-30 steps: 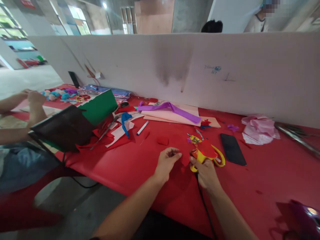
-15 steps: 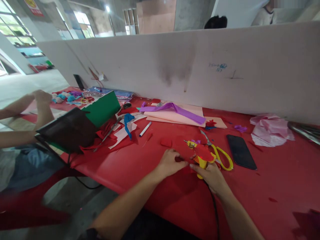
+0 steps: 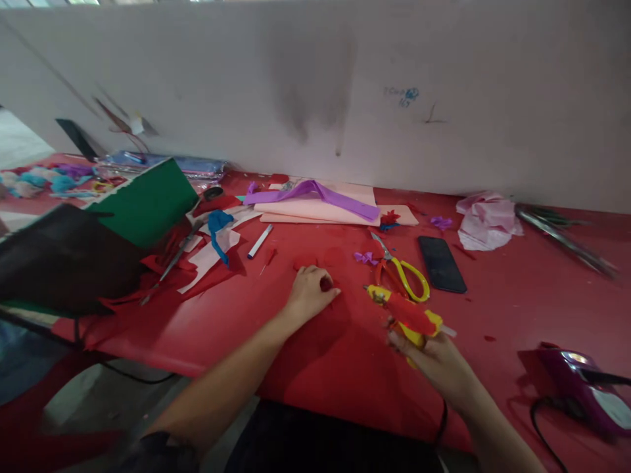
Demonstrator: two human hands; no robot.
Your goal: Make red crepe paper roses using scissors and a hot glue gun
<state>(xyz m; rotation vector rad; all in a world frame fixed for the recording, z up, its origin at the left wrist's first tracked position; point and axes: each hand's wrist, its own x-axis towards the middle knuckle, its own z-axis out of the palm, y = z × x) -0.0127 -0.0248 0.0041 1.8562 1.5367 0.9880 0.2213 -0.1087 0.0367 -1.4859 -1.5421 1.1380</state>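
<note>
My right hand (image 3: 436,358) is wrapped round the handle of a red and yellow hot glue gun (image 3: 411,314). Its nozzle points left, and a pale glue stick (image 3: 448,331) sticks out of its back end. To the left of the nozzle, my left hand (image 3: 310,290) is over the red tabletop with thumb and fingers curled together. Something dark red shows in the gap between them, too small and too close to the table's colour to make out. Red pieces (image 3: 304,262) lie just beyond the left fingers. Yellow-handled scissors (image 3: 413,279) lie behind the glue gun.
A black phone (image 3: 442,264) lies right of the scissors. Purple strips (image 3: 315,192) rest on peach sheets (image 3: 296,215) by the white partition (image 3: 197,85). A marker (image 3: 259,241) and scraps lie left, beside a green box (image 3: 148,203). A purple device with a cord (image 3: 586,387) stands at right.
My hands have moved apart, the right one lifting the glue gun clear of the left. My view has tilted down and turned right, bringing the purple device into sight.
</note>
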